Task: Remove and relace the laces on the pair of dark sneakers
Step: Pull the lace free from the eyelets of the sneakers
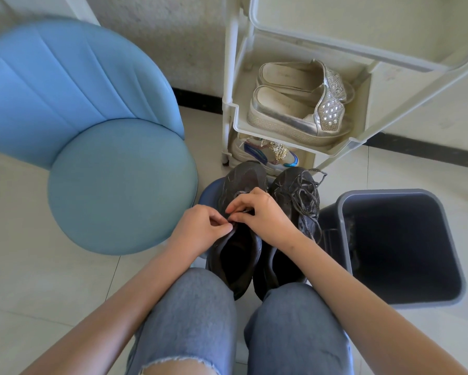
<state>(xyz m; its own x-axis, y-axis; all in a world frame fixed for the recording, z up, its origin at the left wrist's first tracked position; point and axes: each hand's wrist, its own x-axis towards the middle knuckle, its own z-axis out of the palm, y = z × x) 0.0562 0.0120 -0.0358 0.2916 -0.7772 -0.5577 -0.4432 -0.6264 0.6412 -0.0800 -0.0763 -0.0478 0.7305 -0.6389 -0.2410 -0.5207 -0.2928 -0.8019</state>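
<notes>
Two dark sneakers stand side by side on a low blue stool (208, 192) in front of my knees. Over the left sneaker (241, 180) both hands meet at the top of its tongue. My left hand (200, 228) pinches the sneaker's collar edge at the top eyelets. My right hand (259, 215) pinches the grey lace there, its fingers curled over the lacing. The right sneaker (286, 185) is laced, and its loose grey lace (308, 196) lies tangled across its top and down its outer side.
A blue round chair (119, 185) stands at the left. A dark plastic bin (400, 247) sits at the right, close to the right sneaker. Behind the sneakers a white shoe rack (234, 117) holds silver slip-ons (295, 104) and a colourful trainer (265, 152).
</notes>
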